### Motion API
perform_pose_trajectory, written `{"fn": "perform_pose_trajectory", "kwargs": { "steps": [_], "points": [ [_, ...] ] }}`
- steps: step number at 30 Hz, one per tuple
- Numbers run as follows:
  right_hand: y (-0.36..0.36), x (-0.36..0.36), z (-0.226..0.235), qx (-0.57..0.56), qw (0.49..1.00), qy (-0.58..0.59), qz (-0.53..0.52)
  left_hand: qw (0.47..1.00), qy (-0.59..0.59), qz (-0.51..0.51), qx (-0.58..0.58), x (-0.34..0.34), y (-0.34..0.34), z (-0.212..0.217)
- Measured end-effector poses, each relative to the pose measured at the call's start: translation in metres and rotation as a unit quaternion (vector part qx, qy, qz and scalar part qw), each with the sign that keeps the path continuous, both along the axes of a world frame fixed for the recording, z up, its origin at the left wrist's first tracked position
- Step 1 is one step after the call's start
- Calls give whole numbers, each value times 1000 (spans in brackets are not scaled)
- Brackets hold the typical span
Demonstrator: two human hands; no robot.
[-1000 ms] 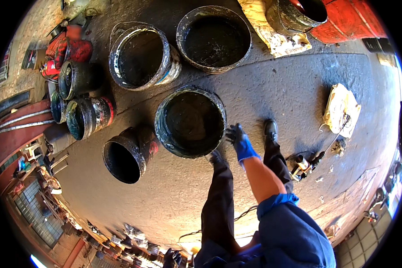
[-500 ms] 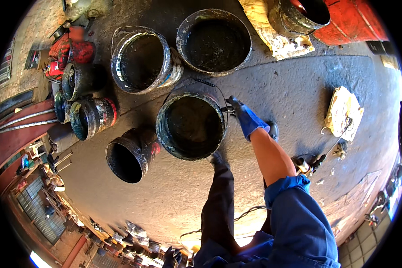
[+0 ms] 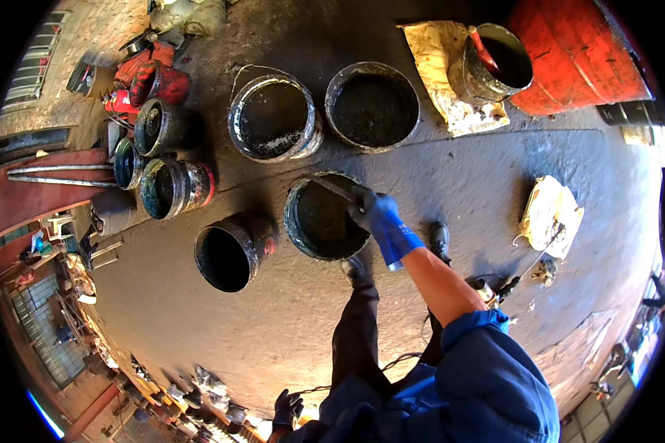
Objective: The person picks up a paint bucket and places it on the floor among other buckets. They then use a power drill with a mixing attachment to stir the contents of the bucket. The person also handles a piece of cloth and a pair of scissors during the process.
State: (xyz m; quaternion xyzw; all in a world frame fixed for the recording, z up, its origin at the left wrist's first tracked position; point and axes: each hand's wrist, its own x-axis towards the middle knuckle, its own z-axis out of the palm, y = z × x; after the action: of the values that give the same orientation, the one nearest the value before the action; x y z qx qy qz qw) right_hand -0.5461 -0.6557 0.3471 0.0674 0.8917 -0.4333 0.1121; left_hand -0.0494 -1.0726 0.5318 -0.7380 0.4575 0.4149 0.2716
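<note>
In a blue and dark glove, my right hand (image 3: 373, 214) is closed at the right side of a dark-smeared bucket (image 3: 294, 225). A flat grey bar that looks like the bucket's handle (image 3: 331, 185) runs from my fingers across its mouth. Dark material (image 3: 325, 221) lies inside. My left hand (image 3: 288, 408), in a dark glove, is low in the view beside my body, fingers apart and holding nothing. Left of the bucket a black bucket (image 3: 229, 257) leans with its mouth tilted. Beyond stand a bucket with a raised wire handle (image 3: 273, 118) and a wide tub (image 3: 372, 107), both with dark contents.
Several dirty buckets (image 3: 176, 188) are grouped at the left. A red drum (image 3: 576, 55) lies at the far right by a metal pail (image 3: 491, 70) on a flattened sack (image 3: 428, 63). A pale sack (image 3: 550, 214) and a cable-connected tool (image 3: 488, 288) rest on the right floor.
My right hand has moved from the bucket's outer right side to over its rim, now closed on the handle, which has swung across the mouth. My left hand shows more fully. The view has shifted.
</note>
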Motion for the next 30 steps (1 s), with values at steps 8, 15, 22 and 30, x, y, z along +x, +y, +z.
{"fn": "perform_pose_trajectory", "kwargs": {
  "steps": [8, 15, 22, 30],
  "points": [
    [-30, -9, 47, -165, 936, -259, 171, 992, 70, 96, 52, 30, -16, -17],
    [-22, 2, 121, -118, 952, -277, -51, 995, 59, 75, 27, 52, -25, -20],
    [-23, -8, 140, -90, 942, -234, 223, 993, 52, 100, 36, 85, 24, -11],
    [-13, -19, 165, -39, 886, -332, 321, 989, 56, 126, 47, 115, 73, -11]
  ]
}}
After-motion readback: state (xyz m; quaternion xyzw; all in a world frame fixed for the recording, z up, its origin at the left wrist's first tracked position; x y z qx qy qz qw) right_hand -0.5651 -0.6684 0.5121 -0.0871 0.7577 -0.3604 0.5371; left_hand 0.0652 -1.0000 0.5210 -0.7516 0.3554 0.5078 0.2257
